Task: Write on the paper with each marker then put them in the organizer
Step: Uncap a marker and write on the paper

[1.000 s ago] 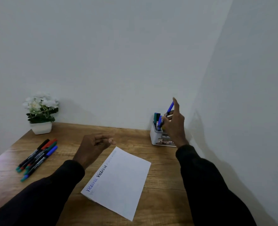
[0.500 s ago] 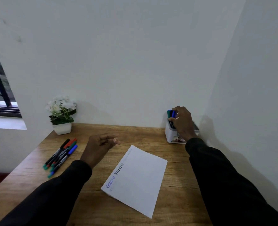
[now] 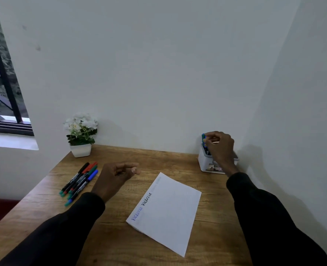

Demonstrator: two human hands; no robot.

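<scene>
White walls met in a corner behind a wooden desk (image 3: pixel 158 160), with a barred window off to the left. On the desk the paper (image 3: pixel 170 210) lay skewed, with two words written along its left edge, one blue and one black. Past the paper's far-left side, well apart from it, a potted plant (image 3: pixel 81 135) stood at the wall. Past its far-right corner sat the white organizer (image 3: pixel 203 164). Just left of the paper the left hand (image 3: pixel 114 177) hovered, fingers loosely curled and holding nothing. The right hand (image 3: pixel 220 146) hung over the organizer, fingers bent down onto the caps of the stored markers (image 3: pixel 203 138); whether it pinched one or only touched it could not be told. Further left of the paper lay the loose markers (image 3: pixel 80 180), side by side with black, red, green and blue caps. The step in hand looked like stowing a used marker. The next move would call for letting go, reaching back across the paper, and picking an unused marker from that row.
</scene>
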